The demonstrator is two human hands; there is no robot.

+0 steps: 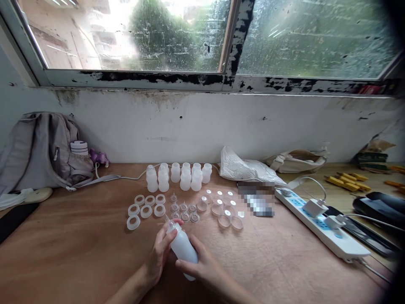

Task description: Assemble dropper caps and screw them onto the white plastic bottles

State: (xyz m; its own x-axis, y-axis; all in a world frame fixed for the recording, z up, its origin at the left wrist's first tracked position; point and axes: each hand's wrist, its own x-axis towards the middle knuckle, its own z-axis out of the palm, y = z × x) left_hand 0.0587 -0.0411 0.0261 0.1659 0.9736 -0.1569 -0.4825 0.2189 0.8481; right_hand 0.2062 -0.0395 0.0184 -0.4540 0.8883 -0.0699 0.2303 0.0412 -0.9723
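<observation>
A translucent white feeding bottle [183, 250] is held tilted between both hands near the table's front, its top pointing up and left. My left hand [160, 249] has its fingers closed round the collar, just below the clear teat [168, 220]. Wrapped round the lower body of the bottle is my right hand [207, 265]. Just beyond the hands lie several clear teats [192, 207]. To their left are several white screw rings [146, 211], and to their right several clear round caps [224, 221]. Farther back stand several translucent bottles [185, 180], the leftmost ones with tops on.
A white power strip [322, 226] with plugs and cables runs along the right. A white plastic bag [236, 164] and a blurred-out flat item [257, 202] lie at the back right. A grey backpack [44, 147] leans at the left, with a black flat object [15, 219] before it.
</observation>
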